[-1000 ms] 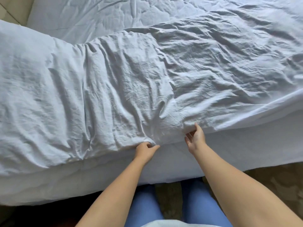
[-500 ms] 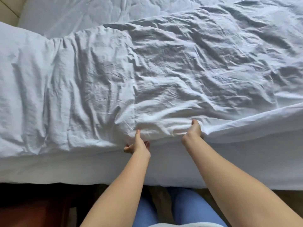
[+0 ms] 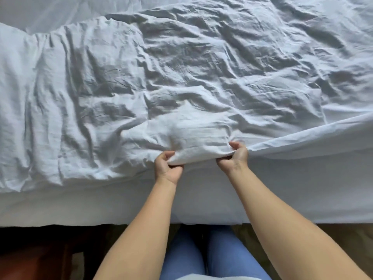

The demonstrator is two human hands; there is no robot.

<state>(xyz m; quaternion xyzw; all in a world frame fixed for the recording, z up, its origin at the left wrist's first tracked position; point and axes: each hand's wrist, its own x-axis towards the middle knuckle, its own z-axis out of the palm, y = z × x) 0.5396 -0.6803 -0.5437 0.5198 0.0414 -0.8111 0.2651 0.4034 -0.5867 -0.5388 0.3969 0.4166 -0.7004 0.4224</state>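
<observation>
A crumpled white duvet (image 3: 181, 81) covers the bed, its near edge running along the mattress side. My left hand (image 3: 168, 167) pinches that near edge from below, thumb under and fingers over the cloth. My right hand (image 3: 235, 157) grips the same edge a little to the right, fingers curled round a fold. Between the two hands the edge is lifted into a small ridge. To the right of my right hand the edge stretches taut toward the frame's right side.
The white sheet-covered mattress side (image 3: 201, 203) hangs below the duvet. A bare sheet area (image 3: 50, 11) shows at the far left of the bed. Dark wooden floor (image 3: 30, 259) lies at lower left, and my legs in blue trousers (image 3: 201, 253) stand against the bed.
Both hands have moved right along the duvet's near edge and taken fresh hold of it. The edge between them has risen, and the view has shifted right and closer.
</observation>
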